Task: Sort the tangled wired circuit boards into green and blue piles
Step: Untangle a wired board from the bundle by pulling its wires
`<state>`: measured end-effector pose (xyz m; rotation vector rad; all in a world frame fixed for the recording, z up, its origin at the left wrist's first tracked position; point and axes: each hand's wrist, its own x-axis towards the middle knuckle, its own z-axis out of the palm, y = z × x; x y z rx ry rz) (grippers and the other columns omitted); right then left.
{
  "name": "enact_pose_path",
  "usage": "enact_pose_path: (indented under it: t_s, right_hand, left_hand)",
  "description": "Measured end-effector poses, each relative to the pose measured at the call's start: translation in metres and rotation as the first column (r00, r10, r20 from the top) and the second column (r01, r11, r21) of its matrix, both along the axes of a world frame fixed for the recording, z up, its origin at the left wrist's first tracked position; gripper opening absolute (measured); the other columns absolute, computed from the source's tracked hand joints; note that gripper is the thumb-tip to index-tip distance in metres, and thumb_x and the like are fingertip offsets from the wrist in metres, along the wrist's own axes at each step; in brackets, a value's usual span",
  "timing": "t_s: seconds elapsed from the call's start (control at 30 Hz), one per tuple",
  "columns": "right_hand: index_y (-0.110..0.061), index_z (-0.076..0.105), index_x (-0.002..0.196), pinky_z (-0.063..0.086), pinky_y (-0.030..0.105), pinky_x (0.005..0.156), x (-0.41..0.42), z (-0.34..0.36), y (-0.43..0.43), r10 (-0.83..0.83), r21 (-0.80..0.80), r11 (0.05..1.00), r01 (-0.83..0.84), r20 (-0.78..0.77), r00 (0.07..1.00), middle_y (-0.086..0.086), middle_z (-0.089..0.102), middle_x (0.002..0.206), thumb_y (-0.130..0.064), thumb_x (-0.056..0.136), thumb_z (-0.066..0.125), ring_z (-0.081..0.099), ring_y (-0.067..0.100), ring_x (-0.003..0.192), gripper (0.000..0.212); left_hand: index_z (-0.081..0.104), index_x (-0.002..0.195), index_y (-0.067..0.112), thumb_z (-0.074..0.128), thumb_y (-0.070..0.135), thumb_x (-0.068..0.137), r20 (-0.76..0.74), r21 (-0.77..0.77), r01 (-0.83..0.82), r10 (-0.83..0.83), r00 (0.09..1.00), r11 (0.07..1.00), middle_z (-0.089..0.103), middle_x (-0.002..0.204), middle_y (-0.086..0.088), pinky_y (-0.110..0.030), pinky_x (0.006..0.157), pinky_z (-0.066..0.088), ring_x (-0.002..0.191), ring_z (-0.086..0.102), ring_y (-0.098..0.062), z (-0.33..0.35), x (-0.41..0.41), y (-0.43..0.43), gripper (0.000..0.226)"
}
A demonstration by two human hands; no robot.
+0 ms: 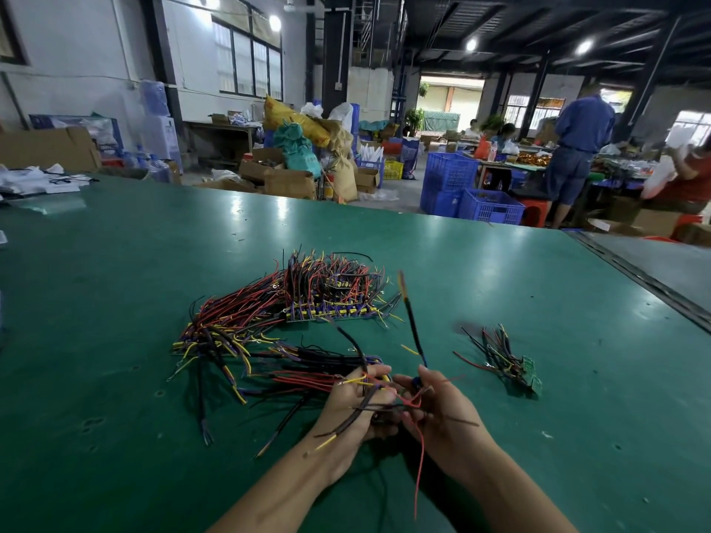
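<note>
A big tangle of wired circuit boards (300, 305) with red, black and yellow wires lies mid-table, blue boards showing along its front edge. A small pile of green boards (529, 373) with wires lies to the right. My left hand (358, 405) grips a bundle of tangled wires that runs left into the heap. My right hand (438, 409) pinches a small blue board with its wires; a black wire (413, 328) sticks up from it and a red wire (419, 467) hangs down. Both hands meet low in the middle, just above the table.
The green table (500, 286) has a metal rail along its right edge (646, 278). White papers lie at its far left corner (34, 182). Beyond stand blue crates (461, 186), cardboard boxes, sacks, and people at other benches (577, 148).
</note>
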<state>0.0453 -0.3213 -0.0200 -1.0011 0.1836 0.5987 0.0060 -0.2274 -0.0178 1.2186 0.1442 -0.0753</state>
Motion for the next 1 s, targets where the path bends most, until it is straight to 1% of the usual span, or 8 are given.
enact_pose_path:
  t_s: [0.07,0.17,0.27,0.43,0.53,0.7,0.83,1.0]
  right_hand:
    - [0.000,0.066,0.093,0.055,0.024,0.046,-0.003,-0.010,-0.033,-0.174,0.038,0.984,0.175,-0.043,0.984,0.012,0.063,0.073,-0.023,0.092,0.058,0.052,0.019,0.055,0.025]
    - [-0.011,0.060,0.097,0.051,0.024,0.040,-0.002,-0.003,-0.035,-0.195,-0.040,0.980,0.197,0.050,0.980,0.012,0.064,0.065,-0.013,0.094,0.055,0.057,0.018,0.047,0.007]
    - [-0.008,0.056,0.103,0.052,0.024,0.039,0.004,-0.004,-0.039,-0.219,-0.018,0.975,0.222,0.091,0.971,0.014,0.067,0.067,0.000,0.096,0.046,0.056,0.015,0.039,0.014]
    - [-0.017,0.057,0.112,0.055,0.031,0.049,0.005,-0.003,-0.045,-0.090,-0.108,0.987,0.117,0.222,0.971,0.009,0.067,0.065,0.011,0.090,0.041,0.059,0.017,0.045,0.039]
    - [-0.001,0.061,0.108,0.056,0.032,0.056,0.005,-0.004,-0.046,0.017,-0.135,0.991,0.021,0.267,0.964,0.011,0.067,0.075,0.015,0.083,0.036,0.064,0.020,0.060,0.038]
    - [-0.005,0.071,0.077,0.057,0.033,0.067,0.005,-0.003,-0.052,0.103,-0.092,0.993,-0.074,0.359,0.928,0.019,0.068,0.083,0.005,0.066,0.075,0.068,0.024,0.072,0.015]
    - [-0.019,0.065,0.069,0.047,0.033,0.066,0.007,0.001,-0.065,0.274,-0.512,0.855,0.084,0.582,0.766,0.011,0.066,0.073,-0.029,0.064,0.089,0.058,0.020,0.067,0.027]
    - [-0.022,0.056,0.102,0.051,0.030,0.068,0.006,0.008,-0.072,0.533,-0.754,0.643,0.131,0.564,0.630,-0.006,0.071,0.078,-0.013,0.072,0.080,0.061,0.011,0.065,0.039]
  left_hand:
    - [0.060,0.117,0.011,0.062,-0.005,0.086,0.023,-0.022,0.035,-0.035,0.999,0.999,0.068,0.096,-0.008,-0.028,0.053,0.051,0.069,0.064,-0.022,-0.003,0.000,0.003,0.035]
    - [0.061,0.117,0.007,0.060,-0.006,0.086,0.008,-0.037,0.075,-0.075,0.997,0.996,0.069,0.096,-0.008,-0.027,0.050,0.051,0.066,0.063,-0.020,-0.001,0.000,0.006,0.034]
    - [0.061,0.114,0.004,0.053,-0.008,0.087,0.008,-0.150,0.084,-0.083,0.996,0.985,0.072,0.094,-0.008,-0.027,0.051,0.053,0.060,0.065,-0.018,0.004,-0.001,0.009,0.031]
    - [0.062,0.109,0.000,0.055,-0.008,0.076,0.013,-0.371,0.094,-0.096,0.995,0.924,0.072,0.099,-0.018,-0.033,0.058,0.059,0.065,0.070,-0.026,0.011,-0.002,0.011,0.035]
    - [0.064,0.101,0.000,0.056,-0.006,0.071,0.040,-0.378,0.095,-0.087,0.995,0.921,0.072,0.095,-0.018,-0.034,0.062,0.060,0.065,0.071,-0.026,0.011,0.000,0.013,0.031]
    - [0.066,0.095,0.002,0.051,-0.010,0.083,0.047,-0.324,0.084,-0.073,0.996,0.942,0.073,0.089,-0.015,-0.031,0.061,0.059,0.065,0.072,-0.023,0.008,0.001,0.016,0.022]
    - [0.063,0.098,0.000,0.046,-0.013,0.088,0.042,-0.277,0.074,-0.065,0.997,0.958,0.073,0.094,-0.016,-0.031,0.060,0.058,0.063,0.070,-0.022,0.008,0.000,0.017,0.024]
    - [0.062,0.098,-0.003,0.046,-0.015,0.087,0.081,-0.182,0.002,0.013,0.997,0.983,0.070,0.091,-0.016,-0.032,0.059,0.058,0.063,0.068,-0.026,0.008,0.000,0.015,0.022]
